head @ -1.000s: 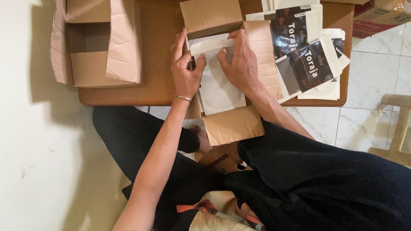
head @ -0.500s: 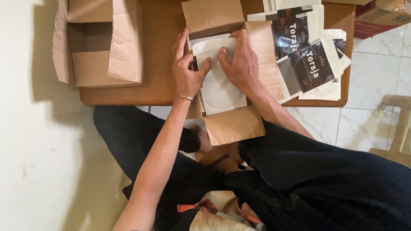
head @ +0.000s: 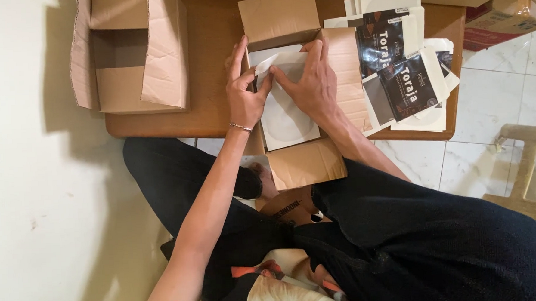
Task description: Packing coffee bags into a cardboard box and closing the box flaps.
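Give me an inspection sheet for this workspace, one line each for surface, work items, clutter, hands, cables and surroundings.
Surface: wooden table, mostly covered.
Work items: open cardboard box with flaps spread; white pouch lying on the stack inside.
Clutter: empty cardboard box on its side at the table's left; loose black-and-white pouches piled to the right.
Hands: left hand and right hand both pinch the white pouch's upper end.
Cables: nothing seen.
Surroundings: tiled floor, wooden stool, more boxes at upper right.
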